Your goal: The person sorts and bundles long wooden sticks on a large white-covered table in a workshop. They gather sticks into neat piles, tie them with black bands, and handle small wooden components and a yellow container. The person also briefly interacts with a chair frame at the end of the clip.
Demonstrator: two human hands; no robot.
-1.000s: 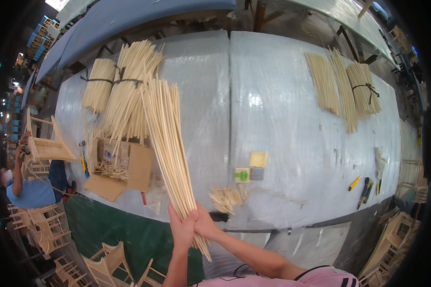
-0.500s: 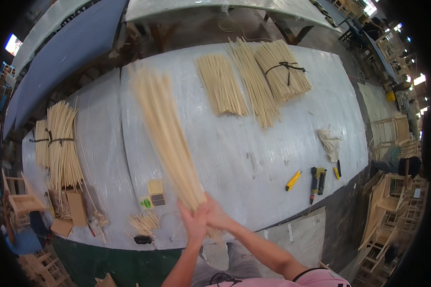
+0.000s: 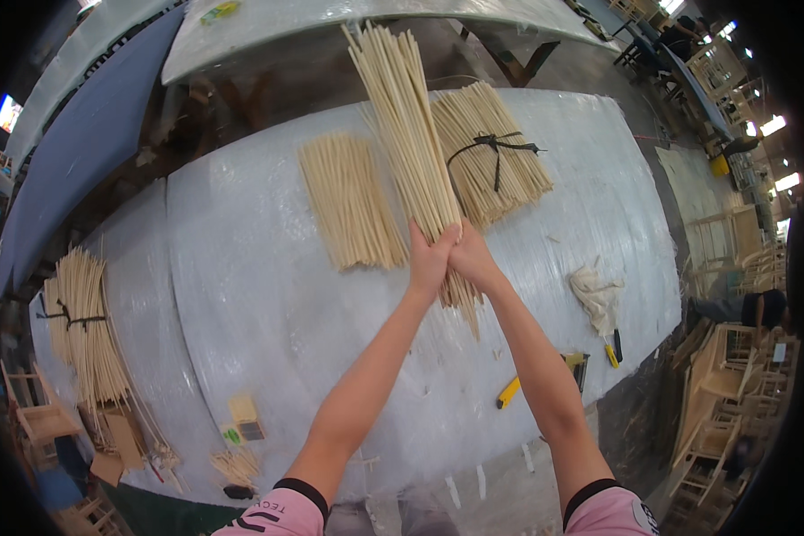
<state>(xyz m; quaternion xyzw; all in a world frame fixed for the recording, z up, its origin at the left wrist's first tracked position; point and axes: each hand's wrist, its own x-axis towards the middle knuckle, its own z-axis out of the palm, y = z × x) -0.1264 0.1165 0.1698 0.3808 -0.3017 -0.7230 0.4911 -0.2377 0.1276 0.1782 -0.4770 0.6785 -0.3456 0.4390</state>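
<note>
Both hands grip a thick bundle of long, thin pale wooden sticks (image 3: 402, 116) near its lower end. My left hand (image 3: 431, 261) closes round it from the left and my right hand (image 3: 473, 257) from the right, the two pressed together. Short stick ends stick out below them. The bundle tilts slightly left, its far ends reaching past the table's back edge. To its left lies a flat loose pile of sticks (image 3: 353, 201). On its right is a stick bundle tied with black cord (image 3: 496, 156), partly covered. Whether other sticks lie beneath the held ones, I cannot tell.
The table (image 3: 268, 330) is wrapped in clear film. At right lie a pale cloth (image 3: 597, 297), a yellow-handled cutter (image 3: 611, 353) and a yellow knife (image 3: 509, 392), with a tool partly behind my right forearm. Another tied stick bundle (image 3: 85, 326) and a cardboard box (image 3: 123, 438) are at left.
Both hands have carried the stick bundle away from my body and to the right, up beside the other piles. The view has shifted, and both arms are now stretched out.
</note>
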